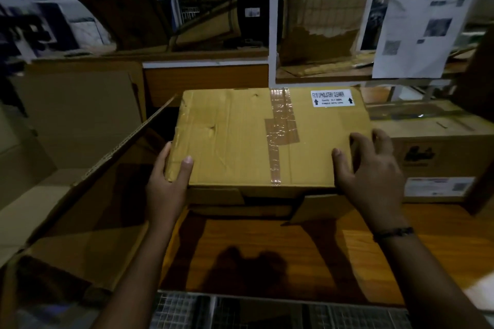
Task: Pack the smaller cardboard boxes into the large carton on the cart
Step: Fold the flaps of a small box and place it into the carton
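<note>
- Both hands are on the small box [240,141], which sits at the far end of the large carton [107,176], its white label [332,98] facing up.
- The left hand [168,181] clasps the near left corner, thumb on top and fingers wrapped down the side.
- The right hand [371,171] grips the near right corner, thumb on the lid and fingers spread and bent over the right edge.
- Loose cardboard flaps [320,208] show under the box's near edge; whether it rests on them or hangs just above, I cannot tell.
- My read is that this is the placing step, with the box being seated inside.
- To do it well, keep the box level and push it square against the far wall, so no gap is wasted.
- Watch those flaps below, since a folded one could leave the box rocking.
- The tape strip [279,125] looks wrinkled, so support from the sides, not the seam.
- Fingers on the right edge should slide out before it meets the printed box [433,157] just beside.
</note>
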